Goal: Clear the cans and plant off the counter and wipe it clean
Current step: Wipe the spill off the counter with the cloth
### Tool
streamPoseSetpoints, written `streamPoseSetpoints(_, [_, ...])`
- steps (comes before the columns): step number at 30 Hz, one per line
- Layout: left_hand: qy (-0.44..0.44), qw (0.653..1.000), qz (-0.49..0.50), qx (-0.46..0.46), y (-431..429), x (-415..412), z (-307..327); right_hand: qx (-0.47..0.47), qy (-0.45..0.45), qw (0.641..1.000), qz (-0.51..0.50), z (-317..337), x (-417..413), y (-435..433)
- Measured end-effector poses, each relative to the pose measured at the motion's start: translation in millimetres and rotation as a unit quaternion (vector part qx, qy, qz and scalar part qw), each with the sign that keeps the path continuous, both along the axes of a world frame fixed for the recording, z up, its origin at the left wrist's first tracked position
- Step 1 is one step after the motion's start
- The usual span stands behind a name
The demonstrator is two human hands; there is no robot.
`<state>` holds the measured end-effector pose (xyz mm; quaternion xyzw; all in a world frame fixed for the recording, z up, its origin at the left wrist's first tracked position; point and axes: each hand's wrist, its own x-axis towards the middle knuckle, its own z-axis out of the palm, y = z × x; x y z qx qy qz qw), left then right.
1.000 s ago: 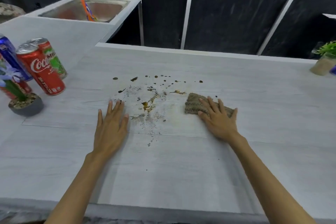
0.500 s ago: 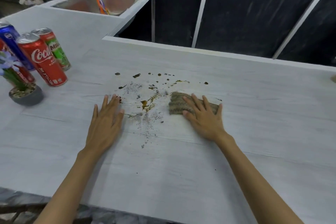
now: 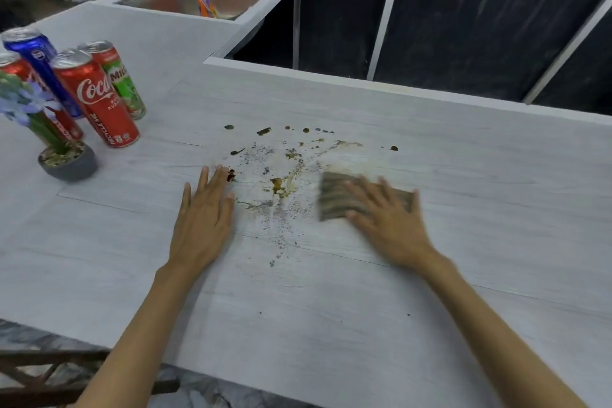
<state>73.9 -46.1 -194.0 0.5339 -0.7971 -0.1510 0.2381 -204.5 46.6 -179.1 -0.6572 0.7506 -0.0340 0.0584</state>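
Even, soft overhead light leaves the pale counter (image 3: 364, 325) bright with only faint shadows under the forearms; the backdrop is dark; the right hand (image 3: 387, 222) and cloth (image 3: 334, 195) smear with motion blur; wide-angle bending tilts the cans (image 3: 96, 99) at the left edge.

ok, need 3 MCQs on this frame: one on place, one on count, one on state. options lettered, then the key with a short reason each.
1. Where is the potted plant?
A. In the sink
B. On the counter's left side, in front of the cans
C. Under the right hand

2. How many cans stand on the counter?
A. Two
B. Four
C. Six

3. What is the right hand doing?
A. Pressing flat on the cloth
B. Lifting a can
C. Hanging off the counter's edge

Key:
1 B, its grey pot sits just in front of the Coca-Cola can.
2 B, that one, a blue can, a green Milo can and another red can.
3 A, its palm and fingers lie spread on the cloth beside the spill.
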Motion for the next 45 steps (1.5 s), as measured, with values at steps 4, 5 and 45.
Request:
streamPoseSetpoints(4, [-0.016,1.0,0.012,-0.005,-0.8,1.1,-1.6,0.038,-0.046,0.983,-0.174,9.3,-66.9,-35.4])
streamPoseSetpoints(5, [-0.019,1.0,0.014,-0.006,-0.4,1.3,-2.1,0.037,-0.054,0.98,-0.187,10.1,-64.5,-54.8])
streamPoseSetpoints(45, [-0.04,0.998,0.039,-0.005,0.4,-2.9,1.5,0.048,-0.079,0.988,-0.126,11.4,-44.3,-128.8])
